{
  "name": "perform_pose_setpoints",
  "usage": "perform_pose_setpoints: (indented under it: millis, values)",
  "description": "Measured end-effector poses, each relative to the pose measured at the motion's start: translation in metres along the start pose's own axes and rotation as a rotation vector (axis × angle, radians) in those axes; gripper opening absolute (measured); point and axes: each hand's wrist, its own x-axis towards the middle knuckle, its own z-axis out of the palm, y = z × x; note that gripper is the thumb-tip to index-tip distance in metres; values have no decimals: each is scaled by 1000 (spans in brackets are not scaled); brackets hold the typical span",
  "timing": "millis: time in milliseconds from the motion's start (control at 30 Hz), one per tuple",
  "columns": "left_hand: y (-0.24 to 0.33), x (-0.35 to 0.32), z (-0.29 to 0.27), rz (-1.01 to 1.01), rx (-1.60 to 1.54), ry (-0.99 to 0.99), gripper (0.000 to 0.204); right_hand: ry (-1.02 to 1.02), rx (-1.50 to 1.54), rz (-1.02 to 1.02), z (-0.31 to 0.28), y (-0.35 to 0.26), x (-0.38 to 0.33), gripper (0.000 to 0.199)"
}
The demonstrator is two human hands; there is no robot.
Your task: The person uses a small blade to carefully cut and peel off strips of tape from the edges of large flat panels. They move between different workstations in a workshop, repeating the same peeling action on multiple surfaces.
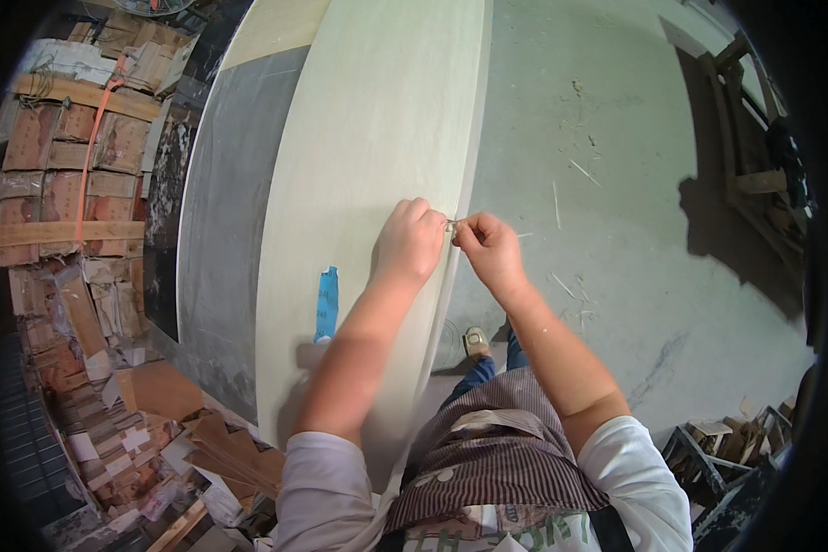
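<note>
My left hand (408,241) and my right hand (489,248) meet over the right-hand edge of a long pale board (368,138). A small, shiny, yellowish piece (451,227) sits between my fingertips; it is too small to name. The fingers of both hands are closed in a pinch on it. Left of my left forearm, a blue strip (327,304) with dark marks lies on the board.
A grey panel (239,175) lies along the board's left side. Stacked cartons (64,184) held by wooden slats and an orange strap stand at far left. Cardboard scraps (161,391) lie below them. Thin slivers (557,204) litter the concrete floor (635,138).
</note>
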Motion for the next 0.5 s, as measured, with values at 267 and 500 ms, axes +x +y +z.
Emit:
perform_pose_setpoints:
  millis: [267, 500]
  values:
    - [10, -39, -19, 10, -22, -70, 1, -22, 17, 5, 11, 15, -40, 17]
    - [25, -76, -38, -18, -75, -99, 6, -55, -42, -18, 19, 28, -82, 16]
